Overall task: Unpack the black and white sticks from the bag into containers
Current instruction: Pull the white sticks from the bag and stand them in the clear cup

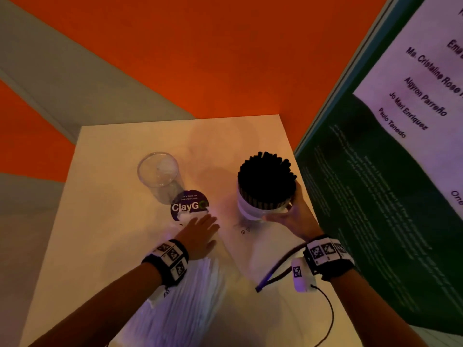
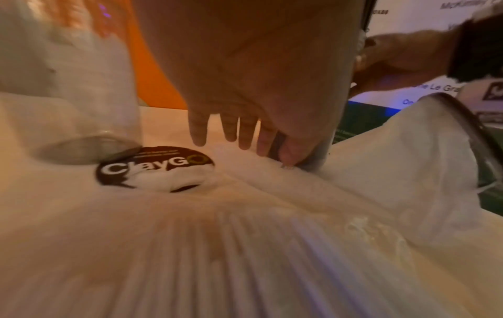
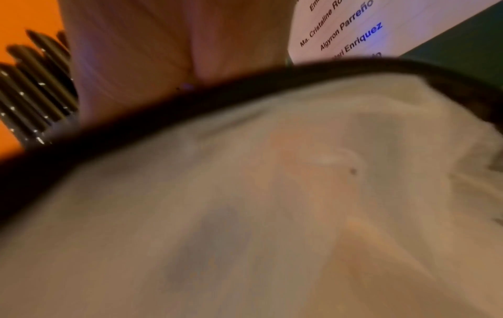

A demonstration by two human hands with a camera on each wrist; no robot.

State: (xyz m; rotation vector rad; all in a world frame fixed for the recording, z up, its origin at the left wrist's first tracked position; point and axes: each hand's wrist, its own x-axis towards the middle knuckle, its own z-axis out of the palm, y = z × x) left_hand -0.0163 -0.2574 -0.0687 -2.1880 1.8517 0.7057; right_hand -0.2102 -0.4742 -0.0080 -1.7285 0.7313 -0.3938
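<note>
A clear container (image 1: pixel 260 209) packed with black sticks (image 1: pixel 266 176) stands at the right of the white table; my right hand (image 1: pixel 290 214) grips its near side. The black sticks (image 3: pixel 32 92) show at the left edge of the right wrist view. An empty clear container (image 1: pixel 160 175) stands at the left. The white plastic bag (image 1: pixel 250 249) lies flat on the table near me, with white sticks (image 1: pixel 193 296) showing through it. My left hand (image 1: pixel 200 234) rests flat on the bag, fingers (image 2: pixel 231 129) straight. In the left wrist view the white sticks (image 2: pixel 190 258) fan out under the plastic.
A round dark ClayGO sticker (image 1: pixel 189 205) lies on the table (image 1: pixel 105 221) between the containers, partly under the bag. A green and white printed board (image 1: pixel 375 171) stands close along the table's right side. The floor (image 1: pixel 200 46) is orange. A black cable (image 1: pixel 325 319) trails from my right wrist.
</note>
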